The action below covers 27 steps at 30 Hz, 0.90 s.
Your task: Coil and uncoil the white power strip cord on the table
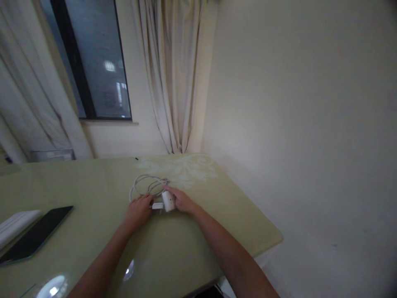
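Observation:
My right hand [182, 200] grips a white power adapter [168, 201], its flat face turned towards me. A white USB plug [157, 205] sticks out from the fingers of my left hand [140, 210], which are pinched round it. The plug's tip meets the adapter's left side; whether it is inserted, I cannot tell. Just behind both hands, a pale charging cable [144, 175] lies in loose loops on the table [173, 252]. My fingers hide part of the cable and the adapter's far side.
On the left of the table lie a dark flat tablet-like slab [37, 236] and a white ridged object [18, 223]. A tiny black item [137, 159] sits near the back edge. The wall [294, 145] runs along the right, with curtains [173, 82] behind.

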Each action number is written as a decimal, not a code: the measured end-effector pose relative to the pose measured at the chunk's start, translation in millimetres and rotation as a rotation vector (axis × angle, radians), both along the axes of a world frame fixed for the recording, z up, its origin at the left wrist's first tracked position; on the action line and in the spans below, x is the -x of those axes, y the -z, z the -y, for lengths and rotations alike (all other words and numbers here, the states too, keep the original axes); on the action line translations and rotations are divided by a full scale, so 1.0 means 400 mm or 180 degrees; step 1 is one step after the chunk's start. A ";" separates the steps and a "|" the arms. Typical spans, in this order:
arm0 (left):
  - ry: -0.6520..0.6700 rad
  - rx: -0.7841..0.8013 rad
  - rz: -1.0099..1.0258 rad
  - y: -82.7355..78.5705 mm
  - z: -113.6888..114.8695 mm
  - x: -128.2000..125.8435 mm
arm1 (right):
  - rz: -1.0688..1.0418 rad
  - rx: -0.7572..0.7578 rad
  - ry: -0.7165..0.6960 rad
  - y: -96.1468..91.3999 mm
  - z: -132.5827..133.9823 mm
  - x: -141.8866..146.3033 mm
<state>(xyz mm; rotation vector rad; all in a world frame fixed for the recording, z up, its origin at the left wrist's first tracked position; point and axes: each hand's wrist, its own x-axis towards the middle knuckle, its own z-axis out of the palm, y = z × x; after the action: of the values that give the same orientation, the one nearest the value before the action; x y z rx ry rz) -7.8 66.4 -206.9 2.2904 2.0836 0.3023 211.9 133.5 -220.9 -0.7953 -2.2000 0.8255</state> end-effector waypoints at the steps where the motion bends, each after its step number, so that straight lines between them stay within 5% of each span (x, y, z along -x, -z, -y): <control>1: -0.0091 -0.0028 0.0020 0.001 -0.003 0.009 | -0.0141 0.0054 0.0006 0.012 0.005 0.002; 6: -0.0701 -0.0175 0.0133 0.013 -0.007 0.059 | -0.0124 -0.0011 0.0126 0.048 0.050 -0.004; 12: -0.1237 -0.0256 0.0180 0.022 -0.007 0.096 | 0.0012 0.0014 0.0292 0.040 0.069 -0.006; 17: -0.1034 -0.0121 0.0589 0.036 -0.011 0.133 | 0.0108 0.0024 0.0437 0.033 0.067 0.006; 23: 0.0189 0.0091 0.1334 0.030 0.023 0.213 | 0.0317 0.0021 0.0497 0.024 0.073 0.012; 27: -0.0451 -0.0015 0.0629 0.011 0.048 0.222 | 0.0463 0.0038 0.0543 0.019 0.078 0.012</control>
<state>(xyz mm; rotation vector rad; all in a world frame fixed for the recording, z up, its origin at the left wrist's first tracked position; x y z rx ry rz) -96.5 47.4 -211.4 2.0242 2.1482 0.5157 207.0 102.3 -228.4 -1.0622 -2.2165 0.7167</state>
